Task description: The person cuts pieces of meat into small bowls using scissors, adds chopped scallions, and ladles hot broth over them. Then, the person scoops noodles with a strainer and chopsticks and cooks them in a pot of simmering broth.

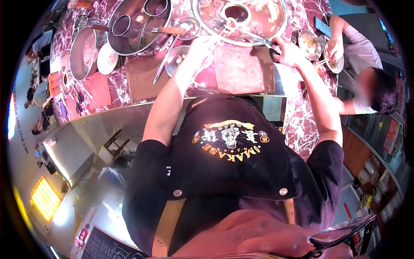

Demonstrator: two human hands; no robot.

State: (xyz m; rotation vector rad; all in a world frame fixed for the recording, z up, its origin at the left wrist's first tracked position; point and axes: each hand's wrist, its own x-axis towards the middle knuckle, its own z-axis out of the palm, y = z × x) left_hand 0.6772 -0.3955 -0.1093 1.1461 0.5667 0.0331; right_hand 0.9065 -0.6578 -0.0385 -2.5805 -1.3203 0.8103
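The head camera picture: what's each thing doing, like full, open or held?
Round pot: has food in it
Scissors: held in the right hand; open or shut, can't tell
Left hand: near the round pot's rim; too bright to see its grip
Small bowl: food bits inside
Brown mat: lying flat
Phone: screen too small to read

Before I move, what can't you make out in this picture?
- Left hand: head view; glare washes out its fingers, so its grip is unclear.
- Scissors: head view; the right hand covers part of the handles.
- Large pot: head view; the top edge cuts off its far side.
- Phone: head view; screen too small to read.
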